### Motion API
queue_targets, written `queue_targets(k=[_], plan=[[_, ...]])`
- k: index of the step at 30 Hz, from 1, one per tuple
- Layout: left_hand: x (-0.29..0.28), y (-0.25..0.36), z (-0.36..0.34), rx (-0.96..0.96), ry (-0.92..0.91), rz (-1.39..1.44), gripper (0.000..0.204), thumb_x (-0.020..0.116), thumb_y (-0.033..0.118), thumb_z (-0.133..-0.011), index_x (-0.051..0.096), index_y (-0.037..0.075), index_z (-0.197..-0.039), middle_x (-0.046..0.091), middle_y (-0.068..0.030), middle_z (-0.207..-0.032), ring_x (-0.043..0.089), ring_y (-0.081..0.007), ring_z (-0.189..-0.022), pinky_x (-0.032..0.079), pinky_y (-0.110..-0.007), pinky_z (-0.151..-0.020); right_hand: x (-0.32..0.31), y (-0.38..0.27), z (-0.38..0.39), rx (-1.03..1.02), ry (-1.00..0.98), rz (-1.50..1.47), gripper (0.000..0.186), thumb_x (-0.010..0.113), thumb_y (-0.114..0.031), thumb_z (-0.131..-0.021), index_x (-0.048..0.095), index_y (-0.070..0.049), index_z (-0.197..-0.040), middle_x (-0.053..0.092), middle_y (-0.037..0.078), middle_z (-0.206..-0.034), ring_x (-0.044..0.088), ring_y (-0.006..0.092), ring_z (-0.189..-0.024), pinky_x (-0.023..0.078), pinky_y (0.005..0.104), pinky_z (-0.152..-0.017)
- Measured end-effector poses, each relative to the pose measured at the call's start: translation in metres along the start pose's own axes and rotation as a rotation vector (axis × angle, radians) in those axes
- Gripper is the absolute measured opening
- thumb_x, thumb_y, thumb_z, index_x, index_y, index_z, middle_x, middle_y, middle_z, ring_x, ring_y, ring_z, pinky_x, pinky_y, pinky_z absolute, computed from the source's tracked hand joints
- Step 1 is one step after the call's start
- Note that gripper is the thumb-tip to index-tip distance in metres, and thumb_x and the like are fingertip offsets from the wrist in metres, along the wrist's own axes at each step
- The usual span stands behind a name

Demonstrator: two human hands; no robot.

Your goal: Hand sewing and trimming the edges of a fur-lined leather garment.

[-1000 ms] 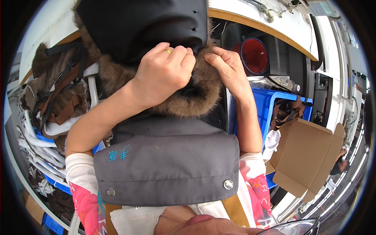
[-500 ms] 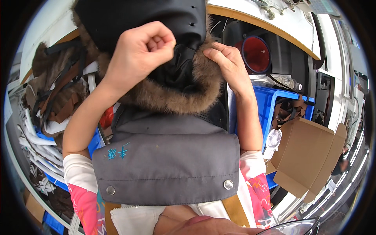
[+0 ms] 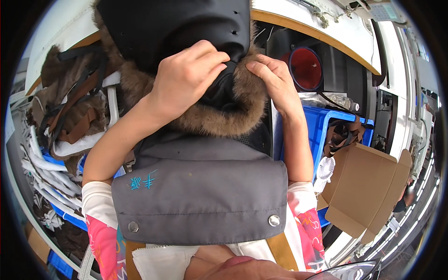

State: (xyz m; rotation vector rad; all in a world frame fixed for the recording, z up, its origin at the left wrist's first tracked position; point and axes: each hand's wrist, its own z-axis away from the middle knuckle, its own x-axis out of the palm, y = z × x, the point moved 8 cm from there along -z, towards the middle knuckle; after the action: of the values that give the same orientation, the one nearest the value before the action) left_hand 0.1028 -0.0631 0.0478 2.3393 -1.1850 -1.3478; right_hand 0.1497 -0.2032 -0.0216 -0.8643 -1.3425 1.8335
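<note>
A glossy black piece with a brown fur border (image 3: 210, 122) lies in front of me over my lap; its smooth black panel (image 3: 177, 28) has small holes near the edges. My right hand (image 3: 274, 79) pinches the fur on its right side between thumb and fingers. Over the dark lining (image 3: 223, 93), my left hand (image 3: 186, 77) is closed in a pinch close to that same fur edge. Whatever its fingertips hold is too small to make out.
At left, dark fur pieces and straps (image 3: 77, 116) are heaped by white fluffy strips (image 3: 49, 172). At right stand a blue crate (image 3: 315, 126) with brown strips, an open cardboard box (image 3: 368, 186), a small white fan (image 3: 325, 169) and a red-lined round bin (image 3: 305, 68). A white tabletop (image 3: 326, 37) runs ahead.
My left hand has moved right and slightly down, toward the fur edge by my right hand. The right hand keeps its pinch on the fur.
</note>
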Motion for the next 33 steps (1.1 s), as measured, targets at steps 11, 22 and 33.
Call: queue_targets(k=[11,22,33], plan=[[0.026,0.040,-0.006,0.498,-0.123,-0.572,0.010,0.058,0.010,-0.057,0.049,0.008,-0.056,0.041,-0.0024,-0.061,0.045,-0.0119,-0.053,0.038,-0.024,-0.053,0.003,0.000,0.001,-0.012,0.038,0.026,0.021,0.052,-0.014,-0.084,0.060,0.004,-0.085,0.057,-0.002,-0.075,0.048,0.0029,-0.072,0.041,0.0189,-0.066],[-0.031,-0.030,-0.011,-0.449,-0.160,0.388,0.007,0.058,0.003,-0.079,0.054,-0.001,-0.075,0.049,-0.0012,-0.067,0.045,-0.0061,-0.058,0.036,-0.020,-0.055,0.000,-0.005,0.003,-0.023,0.062,0.008,0.020,0.052,-0.016,-0.085,0.058,0.002,-0.079,0.053,-0.004,-0.073,0.044,0.0021,-0.072,0.036,0.0178,-0.066],[-0.078,0.099,0.056,0.187,-0.592,0.957,0.021,0.061,0.016,-0.080,0.064,0.009,-0.099,0.063,-0.0014,-0.106,0.057,-0.0227,-0.098,0.030,-0.051,-0.096,-0.003,-0.002,-0.007,-0.042,0.134,0.022,0.027,0.060,-0.017,-0.081,0.059,0.002,-0.099,0.060,0.002,-0.090,0.053,0.0086,-0.085,0.039,0.0219,-0.082]])
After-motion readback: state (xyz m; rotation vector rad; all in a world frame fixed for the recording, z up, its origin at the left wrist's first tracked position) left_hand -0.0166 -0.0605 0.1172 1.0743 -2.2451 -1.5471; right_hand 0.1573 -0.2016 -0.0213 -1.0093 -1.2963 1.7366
